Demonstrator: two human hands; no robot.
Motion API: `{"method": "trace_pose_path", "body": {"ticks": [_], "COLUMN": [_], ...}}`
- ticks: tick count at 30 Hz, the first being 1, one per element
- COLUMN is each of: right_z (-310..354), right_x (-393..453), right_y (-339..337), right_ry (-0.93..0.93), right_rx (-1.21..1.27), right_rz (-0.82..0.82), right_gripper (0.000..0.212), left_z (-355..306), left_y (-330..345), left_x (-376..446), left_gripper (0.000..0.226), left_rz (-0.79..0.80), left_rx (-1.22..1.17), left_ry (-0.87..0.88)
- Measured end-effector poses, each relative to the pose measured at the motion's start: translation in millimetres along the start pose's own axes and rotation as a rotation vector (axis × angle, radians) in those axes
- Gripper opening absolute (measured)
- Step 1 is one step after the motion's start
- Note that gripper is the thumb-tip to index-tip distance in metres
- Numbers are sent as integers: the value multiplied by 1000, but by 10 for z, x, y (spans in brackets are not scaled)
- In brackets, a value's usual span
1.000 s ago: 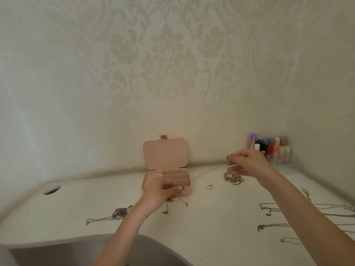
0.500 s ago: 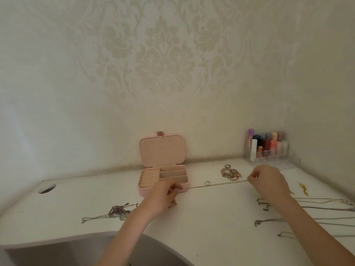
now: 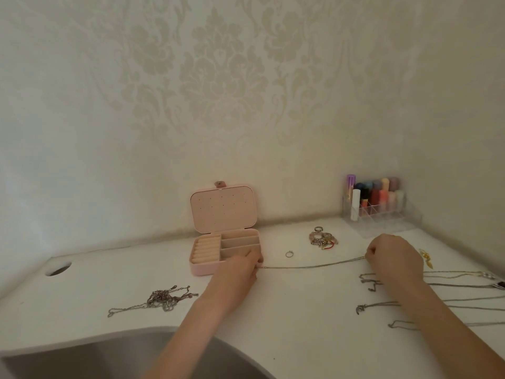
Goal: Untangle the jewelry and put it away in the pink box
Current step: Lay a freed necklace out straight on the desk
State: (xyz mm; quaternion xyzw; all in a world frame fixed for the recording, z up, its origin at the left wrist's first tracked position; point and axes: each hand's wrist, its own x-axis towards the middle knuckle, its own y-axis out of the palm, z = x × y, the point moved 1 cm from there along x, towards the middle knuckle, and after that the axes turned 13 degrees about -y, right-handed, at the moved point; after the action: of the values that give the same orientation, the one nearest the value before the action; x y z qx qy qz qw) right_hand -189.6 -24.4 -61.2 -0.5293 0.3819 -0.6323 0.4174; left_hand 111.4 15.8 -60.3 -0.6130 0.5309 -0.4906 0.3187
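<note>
A thin silver chain [image 3: 314, 266] is stretched straight across the white desk between my two hands. My left hand [image 3: 240, 272] pinches its left end, right in front of the open pink box [image 3: 202, 269]. My right hand [image 3: 393, 258] pinches the right end, fingers curled. The box's lid stands upright and its compartments look bare. A tangled clump of silver chains [image 3: 161, 298] lies to the left. A small ring [image 3: 289, 253] and a heap of mixed jewelry [image 3: 322, 239] lie behind the stretched chain.
Several straightened chains [image 3: 459, 299] lie in rows at the right, partly under my right forearm. A gold piece [image 3: 426, 257] sits beyond them. A clear organizer with lipsticks [image 3: 374, 201] stands in the back right corner. The desk has a cable hole [image 3: 58, 269] at left and a curved front cut-out.
My right hand came down from the air to the desk and moved right, pulling the chain out straight and flat. My left hand stayed by the box.
</note>
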Motion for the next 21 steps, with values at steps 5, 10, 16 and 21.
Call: {"method": "trace_pose_path", "body": {"ticks": [5, 10, 16, 21], "right_z": [-54, -22, 85, 85], "right_x": [2, -11, -57, -91], "right_y": [76, 153, 130, 136], "right_ry": [-22, -78, -153, -177], "right_rx": [37, 21, -29, -61], "right_rz": [-46, -1, 69, 61], "right_gripper": [27, 26, 28, 28], "left_z": [75, 98, 76, 109], "left_y": [31, 40, 8, 4], "left_x": [-78, -151, -316, -351], "left_gripper": [11, 22, 33, 30], "left_rz": [-50, -92, -58, -31], "left_rx": [-136, -137, -75, -144], "left_ry": [20, 82, 82, 57]}}
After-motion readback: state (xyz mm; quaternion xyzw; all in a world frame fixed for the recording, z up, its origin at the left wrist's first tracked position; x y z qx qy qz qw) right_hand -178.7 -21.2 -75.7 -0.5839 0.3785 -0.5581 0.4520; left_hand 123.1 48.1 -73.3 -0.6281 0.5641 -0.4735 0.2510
